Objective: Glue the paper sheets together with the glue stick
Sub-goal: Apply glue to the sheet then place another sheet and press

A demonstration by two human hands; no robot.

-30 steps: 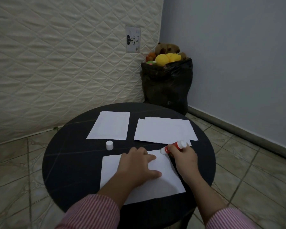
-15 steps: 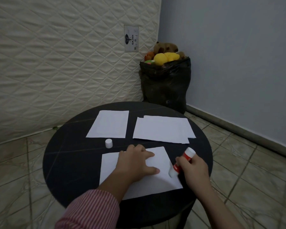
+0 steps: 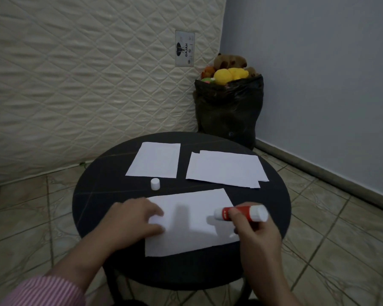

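Note:
A white paper sheet [image 3: 192,219] lies at the near side of the round black table [image 3: 93,195]. My left hand [image 3: 133,219] presses flat on the sheet's left part, fingers spread. My right hand [image 3: 257,235] grips a red glue stick [image 3: 241,213], uncapped, lying nearly level with its white tip pointing left over the sheet's right edge. The stick's white cap [image 3: 155,184] stands on the table beyond the sheet. Farther back lie a single sheet [image 3: 155,160] on the left and a small stack of sheets [image 3: 226,168] on the right.
A quilted mattress [image 3: 75,85] leans against the wall behind the table. A black bag [image 3: 228,111] filled with plush toys stands in the corner. Tiled floor surrounds the table.
My right hand swept the glue stick from the sheet's far right corner down along its right edge, then turned it level. My left hand slid left on the sheet.

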